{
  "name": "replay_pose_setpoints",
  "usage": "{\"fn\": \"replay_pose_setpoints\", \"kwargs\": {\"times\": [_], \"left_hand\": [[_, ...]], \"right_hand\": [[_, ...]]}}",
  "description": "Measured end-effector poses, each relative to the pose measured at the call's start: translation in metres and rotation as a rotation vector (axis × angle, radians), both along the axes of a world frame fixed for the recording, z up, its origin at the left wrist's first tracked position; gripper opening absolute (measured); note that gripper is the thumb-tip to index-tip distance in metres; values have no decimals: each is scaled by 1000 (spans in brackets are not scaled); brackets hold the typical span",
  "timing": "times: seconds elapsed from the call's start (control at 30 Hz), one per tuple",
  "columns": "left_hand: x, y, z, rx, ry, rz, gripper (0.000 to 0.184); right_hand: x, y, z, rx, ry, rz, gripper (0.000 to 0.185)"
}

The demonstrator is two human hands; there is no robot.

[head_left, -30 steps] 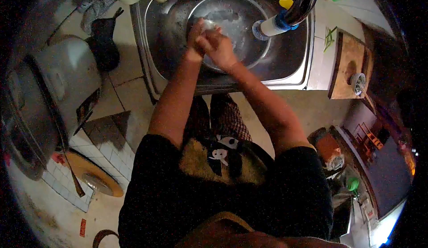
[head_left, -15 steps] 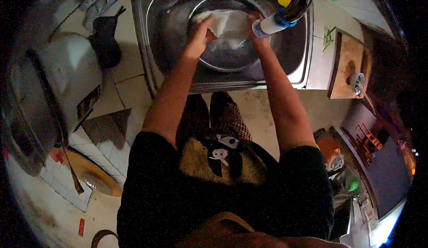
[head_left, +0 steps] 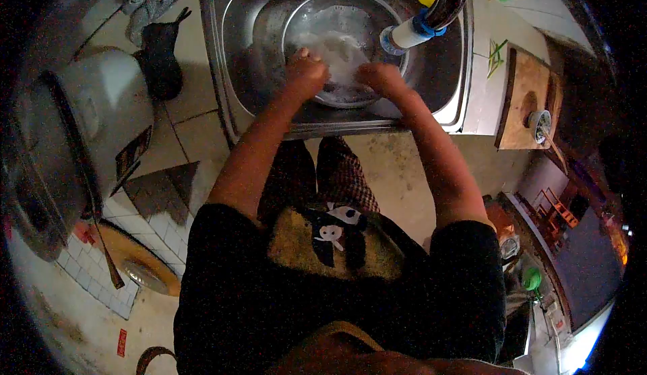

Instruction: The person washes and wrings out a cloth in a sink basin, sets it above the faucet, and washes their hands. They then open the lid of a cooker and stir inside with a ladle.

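Observation:
A round metal basin (head_left: 291, 21) sits inside the sink (head_left: 237, 72). In the basin lies a whitish, wet cloth (head_left: 342, 58), partly blurred, stretching between my two hands. My left hand (head_left: 307, 75) is closed on the cloth's left side, near the basin's lower left rim. On the other side my right hand (head_left: 379, 80), also closed, grips the cloth by the lower right rim. The fingertips of both hands are mostly hidden.
The faucet (head_left: 411, 33), with a white and blue nozzle, hangs over the basin's right side. Right of the sink lies a wooden board (head_left: 522, 95) with a small bowl (head_left: 540, 124). A dark mitt-like cloth (head_left: 162, 61) and a rounded appliance (head_left: 111, 99) are at left.
Both hands have moved down toward me, to the basin's near side. The cloth, spread between them higher up before, now lies lower and bunched in the basin.

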State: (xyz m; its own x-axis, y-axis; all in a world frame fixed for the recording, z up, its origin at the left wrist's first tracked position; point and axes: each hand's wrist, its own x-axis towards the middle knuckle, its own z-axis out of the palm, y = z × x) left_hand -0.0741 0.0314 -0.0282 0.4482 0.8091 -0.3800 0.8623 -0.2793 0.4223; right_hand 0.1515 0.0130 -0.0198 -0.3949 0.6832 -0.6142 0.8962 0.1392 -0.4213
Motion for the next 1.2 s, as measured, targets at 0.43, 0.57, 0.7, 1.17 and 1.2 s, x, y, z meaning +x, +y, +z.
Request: {"fn": "replay_pose_setpoints", "kwargs": {"times": [0.43, 0.57, 0.7, 1.17, 1.2], "left_hand": [[-2, 33, 7, -398, -919, 864, 31], [28, 2, 39, -944, -882, 1478, 40], [31, -6, -25, -1092, -1098, 1535, 45], [21, -5, -19, -869, -1699, 1107, 31], [40, -9, -11, -628, -1717, 1236, 37]], "right_hand": [[26, 57, -6, 438, 179, -408, 46], [-12, 38, -101, 613, 226, -478, 44], [-84, 20, -52, 269, 177, -492, 39], [-109, 18, 58, 484, 314, -550, 39], [-96, 31, 48, 321, 92, -578, 43]]}}
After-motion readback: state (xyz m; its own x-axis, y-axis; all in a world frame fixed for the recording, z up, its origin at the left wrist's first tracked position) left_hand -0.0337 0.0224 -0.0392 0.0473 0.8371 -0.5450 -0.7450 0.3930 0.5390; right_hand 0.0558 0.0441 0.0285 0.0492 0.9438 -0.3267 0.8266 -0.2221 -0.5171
